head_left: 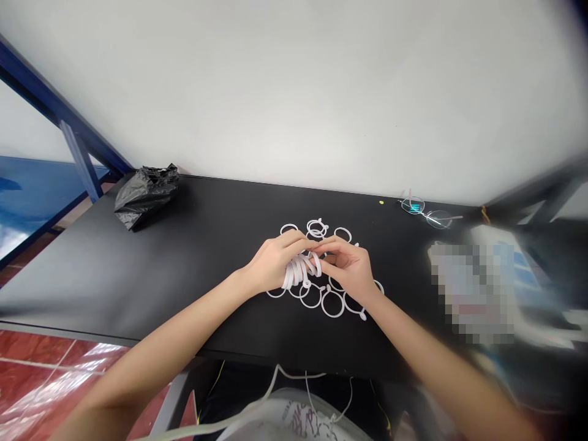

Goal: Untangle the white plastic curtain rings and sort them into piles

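My left hand [278, 260] is closed around a row of white curtain rings [296, 272] that hang side by side below its fingers. My right hand [346, 263] meets it from the right, thumb and fingers pinched on a white curtain ring [316, 264] at the end of the row. The fingertips of both hands are close together and partly cover what they grip. Around and under the hands, several loose curtain rings [332, 304] with small eyelets lie flat on the black table [220, 233], some overlapping.
A crumpled black plastic bag [146, 195] sits at the back left. Eyeglasses [427, 214] lie at the back right by the wall, near a small yellow bit [381, 202]. A blurred, pixelated package [473, 294] is on the right. White cords [275, 383] hang before the front edge.
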Motion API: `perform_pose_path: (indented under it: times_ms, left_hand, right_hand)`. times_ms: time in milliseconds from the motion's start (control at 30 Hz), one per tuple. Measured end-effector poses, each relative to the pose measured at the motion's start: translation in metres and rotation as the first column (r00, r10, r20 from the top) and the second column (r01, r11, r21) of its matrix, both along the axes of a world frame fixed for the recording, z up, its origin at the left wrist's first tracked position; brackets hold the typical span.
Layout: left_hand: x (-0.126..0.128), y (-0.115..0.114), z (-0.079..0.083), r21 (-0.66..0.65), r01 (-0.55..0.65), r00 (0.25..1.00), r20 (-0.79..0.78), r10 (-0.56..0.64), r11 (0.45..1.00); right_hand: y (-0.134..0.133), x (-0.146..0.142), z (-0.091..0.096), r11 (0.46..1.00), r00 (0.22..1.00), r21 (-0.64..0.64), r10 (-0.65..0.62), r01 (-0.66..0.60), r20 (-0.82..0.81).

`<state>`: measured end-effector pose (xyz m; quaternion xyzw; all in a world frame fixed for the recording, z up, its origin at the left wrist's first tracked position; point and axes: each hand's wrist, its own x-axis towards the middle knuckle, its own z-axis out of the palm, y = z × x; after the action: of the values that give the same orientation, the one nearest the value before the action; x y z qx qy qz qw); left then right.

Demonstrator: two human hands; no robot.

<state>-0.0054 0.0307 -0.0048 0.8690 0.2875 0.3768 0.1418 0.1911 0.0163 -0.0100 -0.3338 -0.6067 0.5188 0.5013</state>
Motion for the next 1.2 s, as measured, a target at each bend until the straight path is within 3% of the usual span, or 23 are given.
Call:
perform_pose_path:
  times_ms: [300,500,600,700,800,933,1000,1100,1133,1200]
  left_hand:
    - [0.002,0.002,0.001,0.134,-0.026,0.999,0.023,0.023,0.991]
    - [0.002,0.002,0.002,0.197,-0.030,0.999,0.032,0.024,0.980]
    - [0.001,0.002,0.001,0.088,0.063,0.997,0.048,-0.067,0.994]
    - [0.002,0.000,0.002,-0.205,0.066,0.987,0.160,-0.033,0.977]
    - [0.008,-0.005,0.004,-0.493,0.113,0.952,0.303,0.049,0.863]
    - [0.020,-0.012,0.010,-0.700,0.285,0.865,0.482,0.139,0.655]
    - [0.025,-0.014,0.013,-0.764,0.376,0.818,0.539,0.199,0.524]
    - [0.030,-0.019,0.015,-0.811,0.486,0.788,0.568,0.237,0.327]
    - [0.030,-0.020,0.015,-0.815,0.500,0.789,0.568,0.236,0.291]
    - [0.030,-0.021,0.013,-0.812,0.509,0.787,0.574,0.227,0.286]
  right_hand:
    - [0.000,0.000,-0.001,0.991,0.992,0.090,-0.108,0.102,0.062]
    - [0.001,0.006,0.005,0.998,0.993,0.014,-0.061,0.060,0.104]
    - [0.003,0.010,0.008,0.998,0.992,0.017,-0.063,0.061,0.108]
    - [0.001,0.010,0.011,0.996,0.991,0.088,-0.013,0.002,0.135]
    - [-0.005,0.004,0.012,0.970,0.969,0.225,0.034,-0.091,0.246]
    - [-0.018,-0.010,0.011,0.940,0.951,0.334,-0.033,-0.074,0.306]
    - [-0.025,-0.016,0.011,0.964,0.957,0.262,-0.031,-0.048,0.290]
    - [-0.034,-0.025,0.011,0.998,0.978,0.055,0.012,-0.024,0.209]
    - [-0.036,-0.027,0.011,1.000,0.984,-0.002,0.013,-0.013,0.175]
    - [-0.037,-0.029,0.013,0.997,0.993,-0.080,-0.008,0.018,0.119]
